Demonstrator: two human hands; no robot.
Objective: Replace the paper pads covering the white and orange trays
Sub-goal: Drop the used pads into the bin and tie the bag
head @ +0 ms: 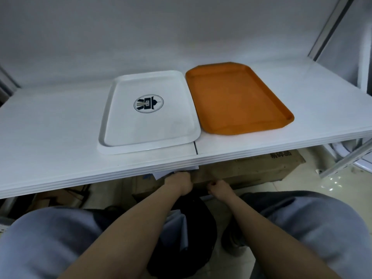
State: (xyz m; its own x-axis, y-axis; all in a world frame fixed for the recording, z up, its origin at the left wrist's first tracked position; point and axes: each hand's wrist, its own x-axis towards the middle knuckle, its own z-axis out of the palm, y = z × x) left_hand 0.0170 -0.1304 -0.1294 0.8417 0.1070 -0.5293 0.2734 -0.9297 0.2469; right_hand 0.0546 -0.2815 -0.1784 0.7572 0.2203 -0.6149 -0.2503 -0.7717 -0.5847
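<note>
A white tray (145,137) with a round dark logo lies on the white table, and an orange tray (237,97) lies right beside it; both are bare inside. A white paper pad (189,156) lies under the white tray's near edge and hangs over the table front. Below the table edge my left hand (179,183) grips white paper sheets (161,175). My right hand (220,189) is closed in a fist next to it, apart from the paper; what it holds, if anything, is hidden.
The white table (60,127) fills the upper view, with a wall behind. A cardboard box (251,170) sits under the table. A dark bag (193,238) with white paper in it stands between my knees. A metal frame (342,160) is at right.
</note>
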